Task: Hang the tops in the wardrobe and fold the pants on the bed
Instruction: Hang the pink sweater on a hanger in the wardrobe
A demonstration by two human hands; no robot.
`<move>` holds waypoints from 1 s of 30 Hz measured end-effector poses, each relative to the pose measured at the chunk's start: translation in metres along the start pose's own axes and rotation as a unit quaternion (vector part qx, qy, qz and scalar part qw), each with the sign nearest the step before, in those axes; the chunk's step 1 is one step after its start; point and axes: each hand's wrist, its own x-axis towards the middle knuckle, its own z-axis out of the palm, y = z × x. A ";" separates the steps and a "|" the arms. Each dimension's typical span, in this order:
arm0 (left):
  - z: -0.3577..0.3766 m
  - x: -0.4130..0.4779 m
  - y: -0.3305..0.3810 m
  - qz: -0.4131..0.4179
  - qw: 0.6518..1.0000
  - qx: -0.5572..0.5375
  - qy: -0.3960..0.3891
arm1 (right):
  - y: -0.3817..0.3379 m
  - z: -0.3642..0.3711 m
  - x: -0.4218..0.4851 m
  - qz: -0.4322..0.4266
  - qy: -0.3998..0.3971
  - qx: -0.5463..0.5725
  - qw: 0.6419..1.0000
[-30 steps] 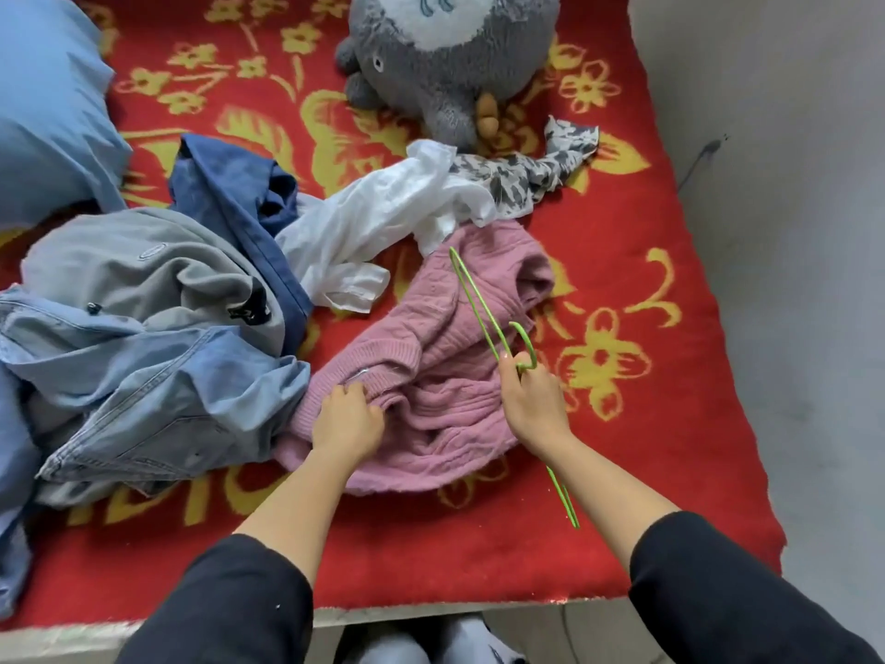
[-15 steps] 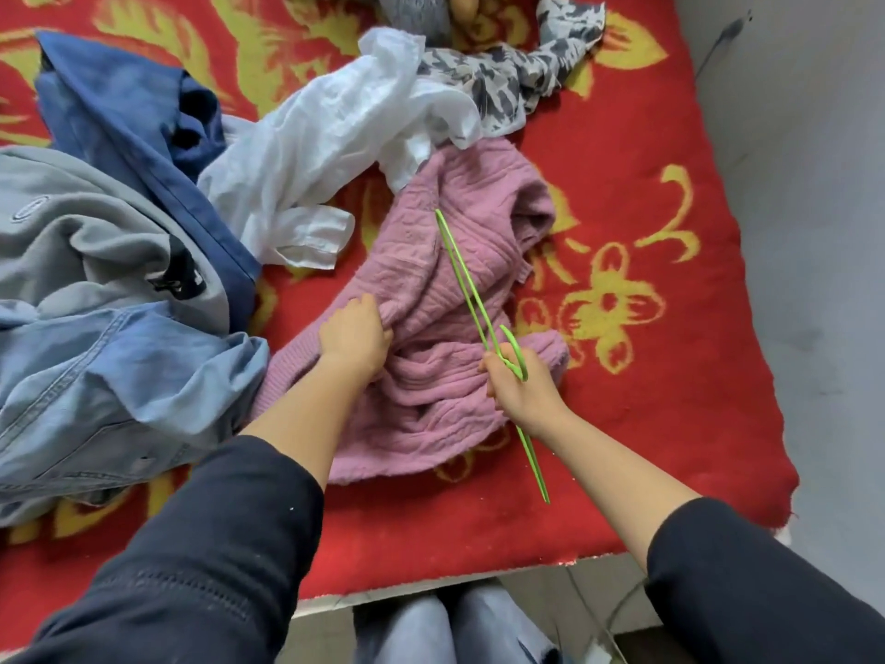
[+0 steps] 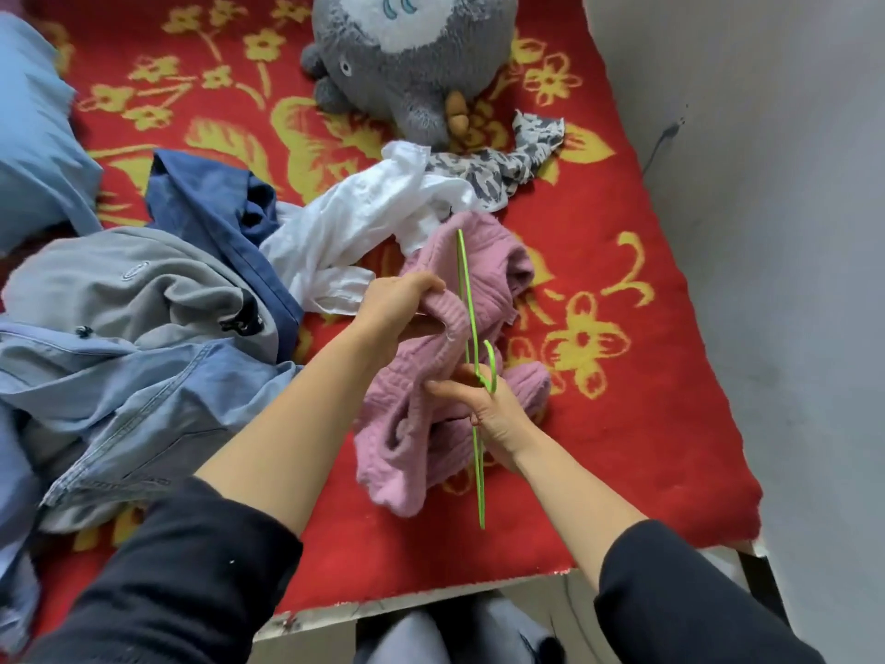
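A pink knitted sweater (image 3: 421, 424) lies bunched on the red flowered bed cover (image 3: 622, 424). My left hand (image 3: 397, 304) grips a ribbed edge of the sweater and holds it lifted off the bed. My right hand (image 3: 488, 404) holds a thin green hanger (image 3: 467, 289) near its hook, edge-on against the sweater. A white shirt (image 3: 354, 227), a patterned grey-white garment (image 3: 507, 170), a dark blue garment (image 3: 215, 208), a grey garment (image 3: 134, 285) and a light denim piece (image 3: 143, 390) lie in a pile to the left and behind.
A grey plush toy (image 3: 407, 55) sits at the back of the bed. A blue pillow (image 3: 33, 136) lies at the far left. A grey wall (image 3: 776, 232) runs along the bed's right side. The bed's front edge (image 3: 431, 601) is right before my knees.
My left hand has lifted the sweater's edge up and toward the hanger. My right hand has kept the hanger, which now stands more upright against the sweater.
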 end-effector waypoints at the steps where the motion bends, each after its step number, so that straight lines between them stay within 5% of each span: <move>1: 0.001 -0.008 0.005 0.004 1.000 -0.022 0.013 | -0.004 0.000 -0.008 -0.005 0.002 -0.006 1.000; 4: 0.003 -0.034 0.024 0.023 0.996 -0.072 0.036 | -0.012 0.006 -0.026 -0.027 0.025 -0.087 0.996; 7: 0.006 -0.061 0.049 0.065 0.995 -0.067 0.047 | -0.034 0.007 -0.033 -0.061 0.147 -0.223 0.962; 10: 0.002 -0.094 0.083 0.139 0.985 -0.040 0.098 | -0.093 -0.007 -0.050 -0.070 0.213 -0.217 0.950; 13: -0.005 -0.129 0.114 0.245 0.952 0.024 0.183 | -0.165 -0.017 -0.079 -0.132 0.193 -0.220 0.947; 18: -0.003 -0.184 0.159 0.380 0.906 -0.018 0.184 | -0.270 -0.023 -0.132 -0.233 0.141 -0.253 0.928; 30: -0.011 -0.257 0.226 0.490 0.867 0.008 0.094 | -0.385 -0.018 -0.207 -0.309 0.122 -0.285 0.899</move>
